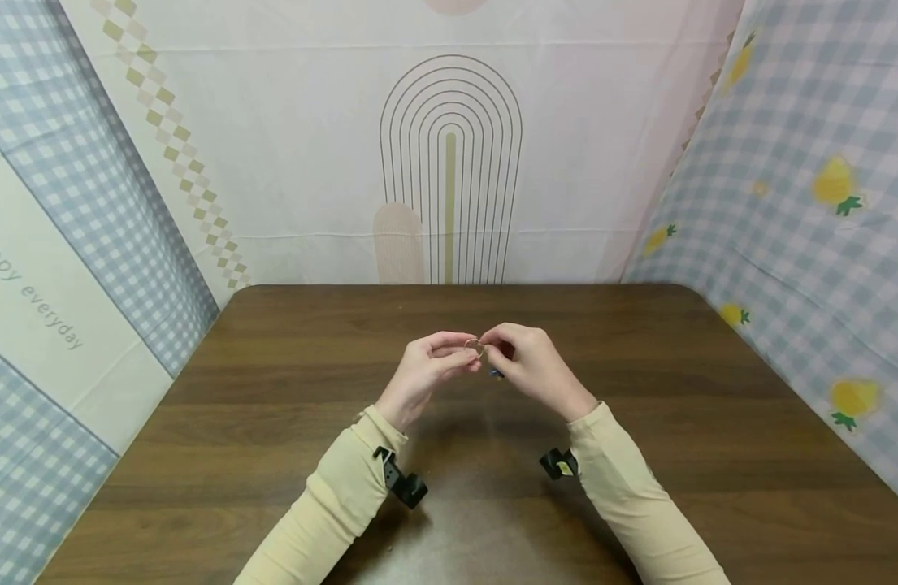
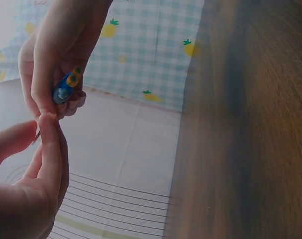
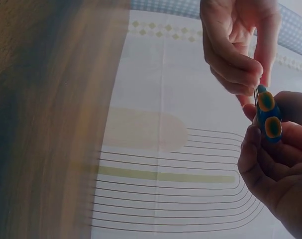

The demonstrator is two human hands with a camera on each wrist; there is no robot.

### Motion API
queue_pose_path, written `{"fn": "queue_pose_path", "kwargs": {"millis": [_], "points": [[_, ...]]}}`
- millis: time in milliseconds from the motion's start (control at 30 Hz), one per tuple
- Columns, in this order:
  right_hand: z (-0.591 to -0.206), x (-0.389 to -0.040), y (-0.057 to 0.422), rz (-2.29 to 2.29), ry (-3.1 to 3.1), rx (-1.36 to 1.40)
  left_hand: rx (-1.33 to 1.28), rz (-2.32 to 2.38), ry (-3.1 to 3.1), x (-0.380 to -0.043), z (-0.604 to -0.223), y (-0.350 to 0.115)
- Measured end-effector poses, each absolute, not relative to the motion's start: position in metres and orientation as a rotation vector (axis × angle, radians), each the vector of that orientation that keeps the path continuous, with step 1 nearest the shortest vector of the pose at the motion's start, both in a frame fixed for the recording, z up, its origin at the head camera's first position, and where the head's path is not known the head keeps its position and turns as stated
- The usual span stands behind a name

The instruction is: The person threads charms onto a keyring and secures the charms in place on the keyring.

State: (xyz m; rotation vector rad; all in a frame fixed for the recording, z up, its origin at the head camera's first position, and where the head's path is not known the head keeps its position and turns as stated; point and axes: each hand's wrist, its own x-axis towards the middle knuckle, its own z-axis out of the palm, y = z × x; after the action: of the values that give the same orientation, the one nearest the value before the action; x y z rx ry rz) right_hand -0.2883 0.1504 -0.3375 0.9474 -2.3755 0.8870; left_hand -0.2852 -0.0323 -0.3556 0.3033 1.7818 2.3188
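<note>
Both hands meet above the table, around a thin metal key ring (image 1: pixel 474 348). The left hand (image 1: pixel 434 364) pinches one side of the ring between thumb and fingertips. Opposite it, the right hand (image 1: pixel 534 366) pinches the ring's other side. A small blue charm (image 3: pixel 268 117) with two orange-rimmed green ovals sits by the right hand's fingers. In the left wrist view the charm (image 2: pixel 67 88) shows just beneath the right hand's fingers (image 2: pixel 44 84). Fingertips hide much of the ring in both wrist views.
The dark wood table (image 1: pixel 288 390) lies under both forearms. A black wrist camera (image 1: pixel 405 483) is strapped to the left sleeve, another camera (image 1: pixel 558 464) to the right. A white printed cloth (image 1: pixel 302 146) hangs behind the table, with checked cloths (image 1: pixel 785 244) at the sides.
</note>
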Motion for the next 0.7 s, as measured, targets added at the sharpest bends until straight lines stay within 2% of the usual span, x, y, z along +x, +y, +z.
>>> {"fn": "queue_pose_path", "kwargs": {"millis": [700], "points": [[-0.3371, -0.2890, 0.1506, 0.847, -2.395, 0.984, 0.323, 2.261, 1.885, -0.2875, -0.3561, -0.0340]]}}
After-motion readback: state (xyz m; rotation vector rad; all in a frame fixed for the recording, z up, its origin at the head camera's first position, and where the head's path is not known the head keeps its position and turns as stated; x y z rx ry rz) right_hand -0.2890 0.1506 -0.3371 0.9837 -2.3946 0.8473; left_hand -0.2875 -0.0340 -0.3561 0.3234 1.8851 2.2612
